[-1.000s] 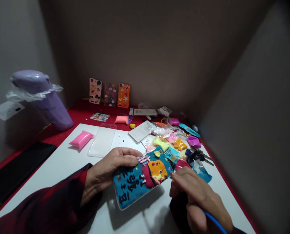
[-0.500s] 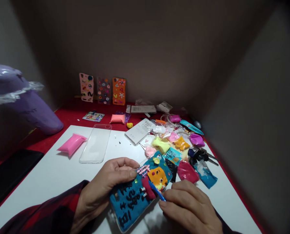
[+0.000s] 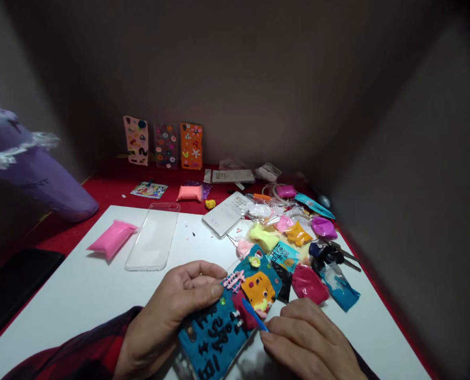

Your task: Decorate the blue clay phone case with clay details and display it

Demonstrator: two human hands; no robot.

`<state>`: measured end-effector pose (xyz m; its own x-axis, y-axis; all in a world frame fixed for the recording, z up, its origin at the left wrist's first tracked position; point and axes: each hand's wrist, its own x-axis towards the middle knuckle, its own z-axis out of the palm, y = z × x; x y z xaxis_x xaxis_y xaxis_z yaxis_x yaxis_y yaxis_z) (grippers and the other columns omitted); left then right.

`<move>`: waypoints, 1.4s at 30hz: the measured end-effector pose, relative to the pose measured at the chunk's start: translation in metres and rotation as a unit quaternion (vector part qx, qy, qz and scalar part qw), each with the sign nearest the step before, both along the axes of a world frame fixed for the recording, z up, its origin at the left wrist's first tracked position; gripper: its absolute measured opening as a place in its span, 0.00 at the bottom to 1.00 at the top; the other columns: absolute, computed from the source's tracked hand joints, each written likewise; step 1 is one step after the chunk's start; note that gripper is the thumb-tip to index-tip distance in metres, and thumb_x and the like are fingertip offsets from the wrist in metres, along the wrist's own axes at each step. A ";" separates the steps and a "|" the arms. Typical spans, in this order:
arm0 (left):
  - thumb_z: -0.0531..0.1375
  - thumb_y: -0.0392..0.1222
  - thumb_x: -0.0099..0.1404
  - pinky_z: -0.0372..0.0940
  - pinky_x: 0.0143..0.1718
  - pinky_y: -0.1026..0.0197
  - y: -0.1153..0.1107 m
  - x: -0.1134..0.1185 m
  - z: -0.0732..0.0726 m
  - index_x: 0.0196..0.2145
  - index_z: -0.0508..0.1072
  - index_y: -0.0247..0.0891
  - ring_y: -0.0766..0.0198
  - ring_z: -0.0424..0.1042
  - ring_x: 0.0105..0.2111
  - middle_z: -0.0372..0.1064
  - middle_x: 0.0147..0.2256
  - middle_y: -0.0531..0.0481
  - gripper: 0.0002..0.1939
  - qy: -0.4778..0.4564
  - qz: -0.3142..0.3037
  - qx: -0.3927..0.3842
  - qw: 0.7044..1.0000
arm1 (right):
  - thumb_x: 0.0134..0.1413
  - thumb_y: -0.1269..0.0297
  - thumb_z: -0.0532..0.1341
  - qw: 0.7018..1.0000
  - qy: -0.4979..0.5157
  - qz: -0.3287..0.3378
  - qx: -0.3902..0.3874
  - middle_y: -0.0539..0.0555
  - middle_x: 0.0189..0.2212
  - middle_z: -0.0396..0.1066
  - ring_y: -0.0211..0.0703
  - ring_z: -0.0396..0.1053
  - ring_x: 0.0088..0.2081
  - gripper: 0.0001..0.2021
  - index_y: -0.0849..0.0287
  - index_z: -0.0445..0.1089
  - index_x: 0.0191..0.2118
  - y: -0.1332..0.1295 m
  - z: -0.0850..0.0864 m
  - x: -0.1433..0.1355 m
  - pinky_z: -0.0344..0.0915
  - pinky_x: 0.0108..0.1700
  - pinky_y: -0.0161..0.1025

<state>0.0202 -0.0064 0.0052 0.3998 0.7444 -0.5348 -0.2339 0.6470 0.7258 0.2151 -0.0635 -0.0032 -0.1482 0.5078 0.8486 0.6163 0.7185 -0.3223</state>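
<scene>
A phone case covered in teal clay is tilted in my left hand, thumb on its face and fingers underneath. On it are an orange clay face, a crimson clay piece, a pink ladder-like shape and black lettering. My right hand pinches a blue tool, whose tip lies on the crimson piece. Beyond the hands a clear phone case rests on the white board, beside a bright pink clay packet.
Several clay packets, a crimson one among them, and keys crowd the right. Three decorated cases, one orange, stand against the back wall. A purple inflated object leans at left; a black slab lies below it.
The view has shifted slightly. The blue tool's tip stays on the crimson piece, and both hands keep nearly the same hold.
</scene>
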 end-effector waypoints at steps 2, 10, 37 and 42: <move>0.68 0.40 0.51 0.66 0.30 0.64 -0.001 0.000 0.001 0.37 0.72 0.32 0.64 0.73 0.27 0.74 0.30 0.44 0.16 0.007 0.000 0.003 1.000 | 0.63 0.62 0.52 0.999 -0.016 -0.007 -0.034 0.54 0.24 0.75 0.40 0.72 0.29 0.14 0.59 0.73 0.35 -0.001 0.000 0.001 0.69 0.30 0.36; 0.69 0.42 0.50 0.66 0.29 0.65 -0.003 0.002 0.000 0.36 0.73 0.33 0.63 0.73 0.27 0.75 0.30 0.44 0.17 0.015 -0.004 0.020 1.000 | 0.62 0.60 0.53 0.992 -0.067 0.027 -0.099 0.55 0.28 0.76 0.43 0.74 0.33 0.13 0.59 0.73 0.41 -0.006 0.005 0.015 0.72 0.33 0.37; 0.70 0.42 0.49 0.66 0.28 0.66 -0.003 0.000 -0.005 0.36 0.74 0.33 0.64 0.73 0.27 0.75 0.29 0.45 0.17 0.023 -0.018 0.033 0.999 | 0.62 0.61 0.53 0.992 -0.078 0.008 -0.101 0.53 0.28 0.76 0.42 0.74 0.34 0.12 0.56 0.74 0.41 -0.006 0.000 0.014 0.73 0.35 0.37; 0.69 0.43 0.50 0.66 0.30 0.65 -0.005 -0.001 -0.004 0.36 0.74 0.33 0.63 0.73 0.28 0.75 0.30 0.45 0.17 0.029 -0.025 0.040 0.998 | 0.62 0.65 0.53 0.990 -0.091 0.028 -0.109 0.55 0.31 0.76 0.42 0.73 0.36 0.11 0.60 0.71 0.42 -0.008 0.001 0.015 0.72 0.37 0.38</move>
